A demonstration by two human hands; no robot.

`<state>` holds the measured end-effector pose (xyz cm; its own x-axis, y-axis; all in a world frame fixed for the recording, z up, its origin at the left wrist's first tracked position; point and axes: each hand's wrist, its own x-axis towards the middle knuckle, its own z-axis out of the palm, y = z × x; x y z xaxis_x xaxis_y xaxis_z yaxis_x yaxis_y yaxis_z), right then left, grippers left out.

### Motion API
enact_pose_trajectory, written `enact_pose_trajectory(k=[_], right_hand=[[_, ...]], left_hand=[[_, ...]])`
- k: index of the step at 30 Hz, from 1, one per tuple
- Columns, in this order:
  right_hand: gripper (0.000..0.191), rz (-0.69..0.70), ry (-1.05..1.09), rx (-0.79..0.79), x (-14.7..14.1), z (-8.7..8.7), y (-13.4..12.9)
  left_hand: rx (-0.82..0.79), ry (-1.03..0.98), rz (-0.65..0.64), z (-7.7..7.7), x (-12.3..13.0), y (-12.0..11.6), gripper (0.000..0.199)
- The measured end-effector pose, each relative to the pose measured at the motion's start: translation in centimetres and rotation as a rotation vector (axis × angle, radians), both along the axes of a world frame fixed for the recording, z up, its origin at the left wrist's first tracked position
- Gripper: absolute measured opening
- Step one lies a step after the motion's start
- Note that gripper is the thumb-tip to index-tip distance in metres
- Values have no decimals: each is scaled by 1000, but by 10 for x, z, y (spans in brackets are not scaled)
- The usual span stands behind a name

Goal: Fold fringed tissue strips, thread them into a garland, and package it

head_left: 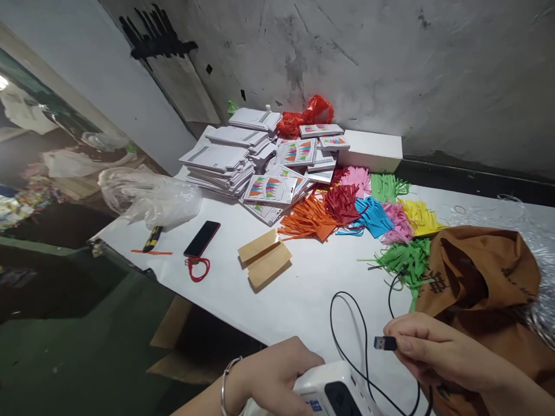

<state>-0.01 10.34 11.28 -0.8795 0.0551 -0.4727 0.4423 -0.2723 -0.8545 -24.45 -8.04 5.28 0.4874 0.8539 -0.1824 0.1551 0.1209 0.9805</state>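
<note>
My left hand (281, 372), a silver bangle on its wrist, is closed around a white plastic device (323, 378) with a dark panel, blue lettering and small ports along one side. At the right, my right hand (433, 349) pinches the plug end of a black USB cable (365, 329). The blue-lined USB plug (384, 343) points left towards the device and stays apart from it. Loops of cable lie on the white table (312, 300) between the hands. A brown cloth bag (481, 260) lies beside and beyond my right hand.
Coloured paper tassels (307, 216), printed packs (271, 189) and stacked white card sleeves (217, 159) cover the back. A white box (373, 149) stands by the wall. Folded brown card (265, 260), a phone (202, 238), a cutter knife (152, 238) and a plastic bag (151, 196) lie leftward.
</note>
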Motion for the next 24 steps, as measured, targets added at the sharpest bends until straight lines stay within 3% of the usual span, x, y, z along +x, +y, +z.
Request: enact_pose_trajectory(k=[4,8,14,20,24], right_hand=[[53,-8,13,-40,0,-5,-4],[57,29,24,55,-2,1,-3],[47,118,136,615,-6,21,-8],[36,166,212,1038,-18,39,-28],[40,224,309,1262,-22,42,-38]], left_hand=[[-18,-25,11,1,0,0,60],[-42,-38,28,4,1,0,58],[-83,-84,23,12,-5,5,57],[-219,-133,-56,16,-17,13,56],[-241,-195,-115,12,-17,18,54]])
